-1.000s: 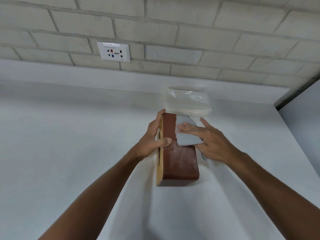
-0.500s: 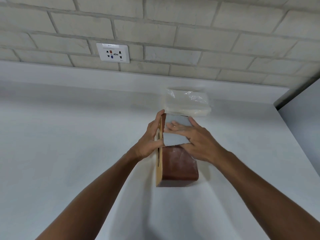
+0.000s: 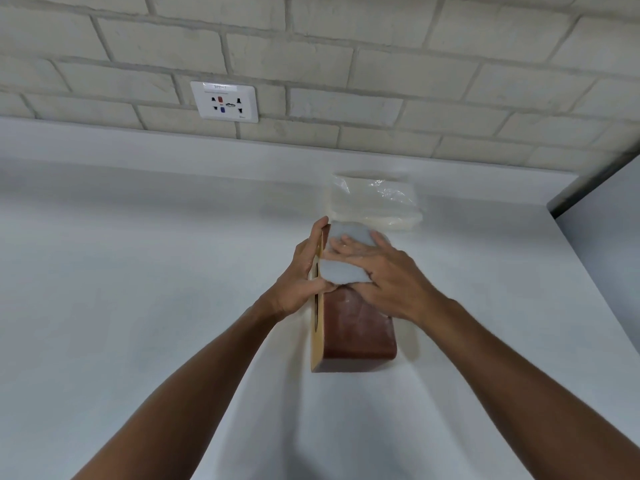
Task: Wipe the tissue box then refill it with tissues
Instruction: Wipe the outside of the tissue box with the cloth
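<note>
A reddish-brown tissue box (image 3: 356, 330) stands on its side on the white counter (image 3: 138, 271), its light wooden slotted face turned left. My left hand (image 3: 304, 275) grips that wooden face and the box's top edge. My right hand (image 3: 381, 275) lies flat on a pale blue cloth (image 3: 341, 268), pressing it against the far half of the box's upper side. Just behind the box lies a clear plastic pack of white tissues (image 3: 374, 202).
A brick wall with a white socket plate (image 3: 225, 102) rises behind a raised white ledge (image 3: 277, 154). A grey panel (image 3: 606, 209) stands at the counter's right end.
My right hand has slid the cloth up and to the left along the box, from its right middle toward the far end. The left hand and the box stay in place.
</note>
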`<state>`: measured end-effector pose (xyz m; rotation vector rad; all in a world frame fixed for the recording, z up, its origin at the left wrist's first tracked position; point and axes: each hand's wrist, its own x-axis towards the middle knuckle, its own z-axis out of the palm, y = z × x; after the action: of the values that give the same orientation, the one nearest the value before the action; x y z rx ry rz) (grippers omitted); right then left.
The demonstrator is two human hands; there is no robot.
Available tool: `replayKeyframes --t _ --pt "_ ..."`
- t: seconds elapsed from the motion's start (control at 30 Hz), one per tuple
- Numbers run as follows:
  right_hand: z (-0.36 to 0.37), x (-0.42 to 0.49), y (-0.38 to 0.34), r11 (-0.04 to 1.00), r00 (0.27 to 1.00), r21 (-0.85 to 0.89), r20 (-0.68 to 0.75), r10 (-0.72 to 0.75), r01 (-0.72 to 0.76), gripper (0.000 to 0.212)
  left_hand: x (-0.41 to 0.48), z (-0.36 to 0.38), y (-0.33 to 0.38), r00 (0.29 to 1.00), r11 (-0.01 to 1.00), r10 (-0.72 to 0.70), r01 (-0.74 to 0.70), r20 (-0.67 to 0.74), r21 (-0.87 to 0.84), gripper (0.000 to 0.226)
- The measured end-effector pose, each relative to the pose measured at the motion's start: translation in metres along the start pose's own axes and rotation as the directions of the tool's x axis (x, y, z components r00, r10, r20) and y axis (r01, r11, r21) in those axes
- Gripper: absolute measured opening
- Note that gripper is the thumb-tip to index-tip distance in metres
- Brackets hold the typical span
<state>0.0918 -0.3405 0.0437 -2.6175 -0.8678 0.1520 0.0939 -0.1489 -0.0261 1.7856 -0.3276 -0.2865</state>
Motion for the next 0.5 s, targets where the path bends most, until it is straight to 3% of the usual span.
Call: replayKeyframes --t 0.13,0.33,0.5 --pt "0.001 -0.024 0.02 0.999 0.998 0.002 0.028 -0.055 0.054 0.053 0.0 -0.002 -0.001 0.999 0.999 -0.035 0.035 0.008 0.0 0.103" --pt "-0.005 -0.012 0.024 0.985 0.984 0.052 -0.063 0.169 -0.166 0.052 -0.001 0.001 -0.001 0.998 0.997 -0.056 0.055 -0.014 -0.055 0.102" --pt "0.006 -0.05 0.005 0.996 0.999 0.088 -0.018 0.027 -0.025 0.064 -0.001 0.002 -0.001 0.999 0.998 -0.046 0.045 -0.008 -0.047 0.104"
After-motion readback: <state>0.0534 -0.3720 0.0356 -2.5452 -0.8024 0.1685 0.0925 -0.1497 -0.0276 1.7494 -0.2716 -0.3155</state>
